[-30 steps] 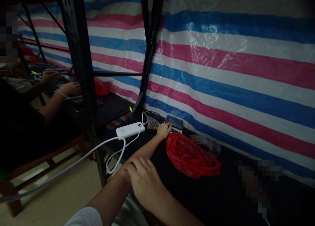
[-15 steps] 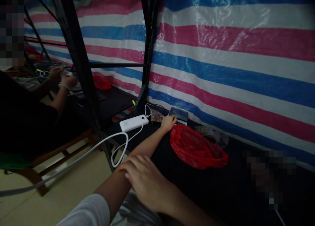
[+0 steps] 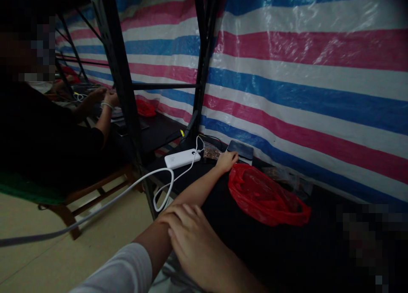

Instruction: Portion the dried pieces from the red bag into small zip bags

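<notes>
My left arm reaches forward over the dark tabletop (image 3: 219, 203). At its end my left hand (image 3: 227, 160) is closed, fingers curled; what they hold, if anything, is hidden. It rests between a clear bag of small brown pieces (image 3: 211, 152) and an open red plastic bag (image 3: 258, 195). Just behind it lies a flat dark device (image 3: 240, 149), perhaps a phone, with something white under it. My right hand (image 3: 193, 237) lies across my left forearm, its fingers draped loosely over the skin with no object in them.
A white power bank (image 3: 182, 158) with a white cable (image 3: 162, 171) lies left of my arm. Another clear bag (image 3: 287, 179) sits behind the red bag. Black metal posts (image 3: 119, 67) and a striped plastic sheet (image 3: 302, 84) border the table. A co-worker (image 3: 57, 127) sits at the left.
The view has turned slightly left, so things appear shifted right. Both my hands keep their places, the right still on the left forearm. The co-worker's hands have shifted a little.
</notes>
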A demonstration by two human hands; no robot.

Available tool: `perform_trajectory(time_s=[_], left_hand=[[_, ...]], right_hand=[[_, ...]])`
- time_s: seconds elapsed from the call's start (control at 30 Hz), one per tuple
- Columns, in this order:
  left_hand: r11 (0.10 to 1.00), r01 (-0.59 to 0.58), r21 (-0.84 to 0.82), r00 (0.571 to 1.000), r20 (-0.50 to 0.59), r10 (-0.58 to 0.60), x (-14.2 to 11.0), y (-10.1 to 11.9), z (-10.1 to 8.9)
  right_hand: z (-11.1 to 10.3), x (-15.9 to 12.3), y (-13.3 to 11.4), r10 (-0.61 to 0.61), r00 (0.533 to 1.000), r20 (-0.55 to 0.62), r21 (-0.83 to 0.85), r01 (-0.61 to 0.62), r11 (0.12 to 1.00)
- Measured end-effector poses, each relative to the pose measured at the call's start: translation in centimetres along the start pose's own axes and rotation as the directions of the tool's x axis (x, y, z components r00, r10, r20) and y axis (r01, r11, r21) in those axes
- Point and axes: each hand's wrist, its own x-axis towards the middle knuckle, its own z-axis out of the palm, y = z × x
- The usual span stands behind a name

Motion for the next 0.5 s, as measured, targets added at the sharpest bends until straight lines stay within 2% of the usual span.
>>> perform_trajectory(time_s=[0.13,0.2,0.27,0.37,0.43,0.5], left_hand=[[1.0,-0.02,0.007,1.0,-0.003,0.02,0.1,0.0,0.1],[0.999,-0.034,0.009,0.999,-0.001,0.034,0.1,0.1,0.1],[0.999,-0.047,0.008,0.999,0.005,0.047,0.1,0.1,0.1],[0.998,-0.06,0.006,0.998,0.017,0.06,0.1,0.0,0.2],[0.998,-0.064,0.005,0.998,0.02,0.064,0.1,-0.1,0.2],[0.998,-0.065,0.006,0.998,0.018,0.065,0.1,-0.2,0.2]], right_hand=[[-0.6,0.7,3.8,0.176,0.979,-0.099,-0.079,-0.184,0.98],[-0.6,0.7,4.7,0.227,0.965,-0.131,-0.102,-0.241,0.965],[-0.3,0.3,4.3,0.202,0.972,-0.116,-0.08,-0.212,0.974],[0.1,-0.3,2.3,0.098,0.993,-0.061,-0.046,-0.101,0.994],[0.1,-0.5,1.3,0.053,0.998,-0.03,-0.078,-0.055,0.995],[0.1,-0.4,1.4,0.064,0.997,-0.034,-0.155,-0.068,0.986]])
